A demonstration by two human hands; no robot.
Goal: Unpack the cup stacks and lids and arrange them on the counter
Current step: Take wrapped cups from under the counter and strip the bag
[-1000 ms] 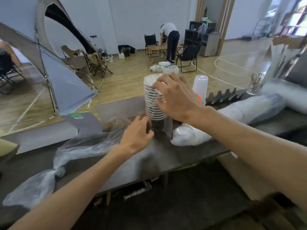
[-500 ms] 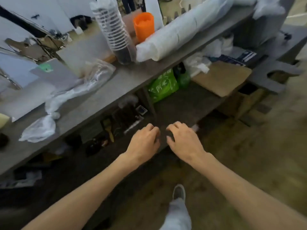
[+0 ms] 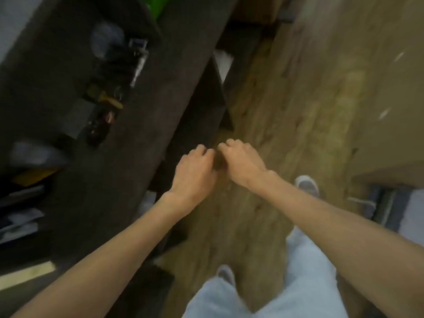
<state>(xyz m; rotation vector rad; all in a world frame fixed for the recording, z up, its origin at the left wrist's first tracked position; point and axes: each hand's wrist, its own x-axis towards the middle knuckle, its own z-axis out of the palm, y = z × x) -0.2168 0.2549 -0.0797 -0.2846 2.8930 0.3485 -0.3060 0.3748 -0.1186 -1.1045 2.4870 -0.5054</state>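
Progress can't be judged: no cups or lids in view; left hand point(image 3: 195, 173) and right hand point(image 3: 243, 162) hang over the floor point(image 3: 298, 106), fingers loosely curled, empty

1. A dark shelf point(image 3: 142, 143) runs along the left side, low down near the floor.
2. Small things lie on the shelf in a blurry bunch point(image 3: 107, 97). It is too blurry to tell what each one is.
3. A grey flat block point(image 3: 76, 119) lies on the shelf next to that bunch.
4. Some papers point(image 3: 19, 222) and something yellow point(image 3: 32, 176) sit at the far left.
5. The wooden floor point(image 3: 298, 99) is light brown.
6. Two shoes stand on the floor, a right shoe point(image 3: 307, 183) and a left shoe point(image 3: 226, 275).
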